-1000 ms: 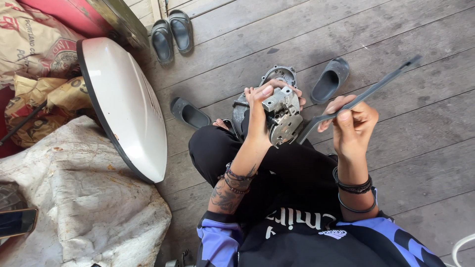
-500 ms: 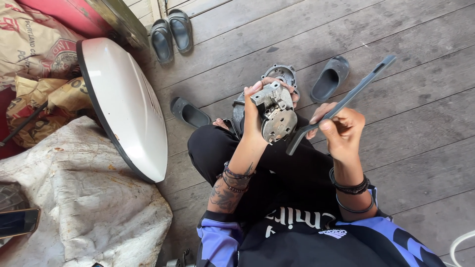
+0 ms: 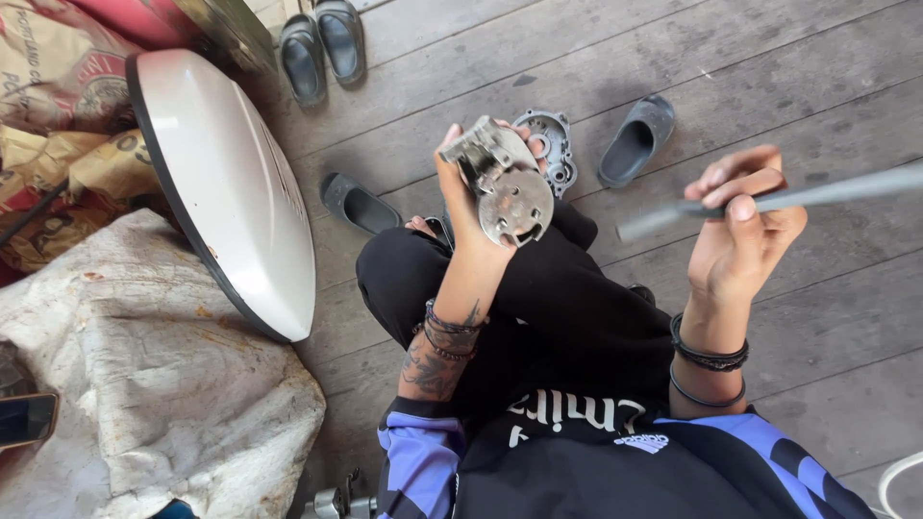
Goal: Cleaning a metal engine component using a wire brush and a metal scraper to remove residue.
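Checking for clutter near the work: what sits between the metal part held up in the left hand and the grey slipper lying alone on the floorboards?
In the head view, a grey metal cover plate lies on the boards between the metal part and the slipper.

The left hand (image 3: 461, 197) is gripping a grey metal engine part (image 3: 505, 183) upright above the person's black-trousered lap. The right hand (image 3: 740, 231) is pinching a long flat grey tool (image 3: 808, 197), blurred, well apart from the part. A metal cover plate (image 3: 550, 144) is lying on the plank floor (image 3: 817, 317) beside a dark slipper (image 3: 635, 139).
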